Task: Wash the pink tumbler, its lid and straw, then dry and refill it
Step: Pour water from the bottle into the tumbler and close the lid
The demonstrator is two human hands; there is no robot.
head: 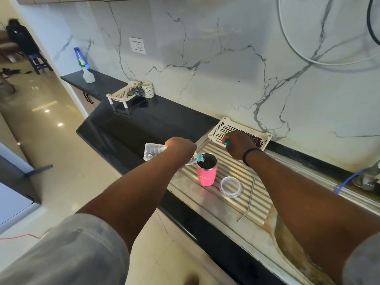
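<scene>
The pink steel tumbler (pixel 206 170) stands upright and lidless on the ribbed steel drainboard (pixel 261 204), near its left edge. The left hand (pixel 181 148) has its fingers wrapped around a clear plastic water bottle (pixel 153 151), tipped so that its neck sits at the tumbler's rim. The right hand (pixel 239 144) hovers behind the tumbler, fingers curled around a small teal cap (pixel 227 143).

Just right of the tumbler lies the round clear lid (pixel 230 186), flat on the ribs, and further right the bent metal straw (pixel 248 199) runs toward the front edge. A white plastic lattice basket (pixel 230 128) leans against the marble wall directly behind the right hand. To the left, the black stone tabletop (pixel 131 128) stretches open up to a second white rack (pixel 121 93) with a checked cloth and a patterned cup (pixel 147 89); a white spray bottle (pixel 87 74) stands further back. A blue hose (pixel 349 178) and tap fittings sit at the far right.
</scene>
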